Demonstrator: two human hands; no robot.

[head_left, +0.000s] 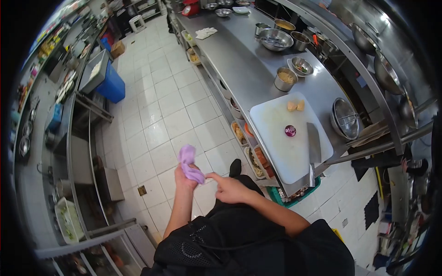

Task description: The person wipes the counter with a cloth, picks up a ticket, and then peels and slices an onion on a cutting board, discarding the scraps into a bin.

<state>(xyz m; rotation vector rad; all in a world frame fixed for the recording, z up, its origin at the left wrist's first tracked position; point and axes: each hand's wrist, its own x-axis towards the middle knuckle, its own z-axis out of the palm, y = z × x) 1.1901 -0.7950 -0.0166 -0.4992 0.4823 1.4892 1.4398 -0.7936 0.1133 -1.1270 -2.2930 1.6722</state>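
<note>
Over the tiled floor, my left hand (186, 180) is closed around a crumpled purple cloth (188, 158), part of which sticks up above the fingers. My right hand (229, 189) is beside it, index finger stretched out with its tip right at the cloth's lower edge and the other fingers curled. To the right, a white cutting board (276, 138) lies on the steel counter. On it are a cut red onion (290, 131), two pale yellow pieces (295, 106) and a large knife (314, 147) along the right side.
Behind the board stand a metal pot (285, 79) and several steel bowls, one large bowl (276, 39) among them. A metal strainer (345, 118) sits right of the board. Below the counter are food containers (260, 161) and a green crate (294, 198). A blue bin (110, 83) stands left.
</note>
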